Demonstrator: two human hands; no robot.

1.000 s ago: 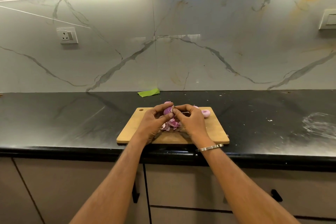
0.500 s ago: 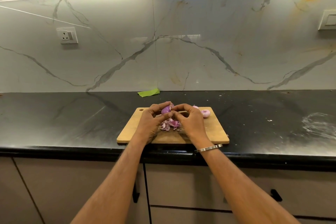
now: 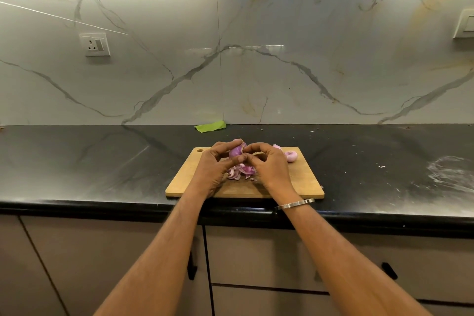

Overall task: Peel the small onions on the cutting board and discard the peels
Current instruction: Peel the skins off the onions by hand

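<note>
While both hands, left hand and right hand, pinch one half-skinned onion, peels sit undiscarded mid-board; two peeled onions wait near the cutting board's far right corner

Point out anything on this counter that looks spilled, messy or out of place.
A whitish smeared patch marks the black countertop at far right, with small pale crumbs nearby, like residue not wiped up. A green scrap lies alone against the backsplash. The onion peels piled on the cutting board fit the task.
</note>
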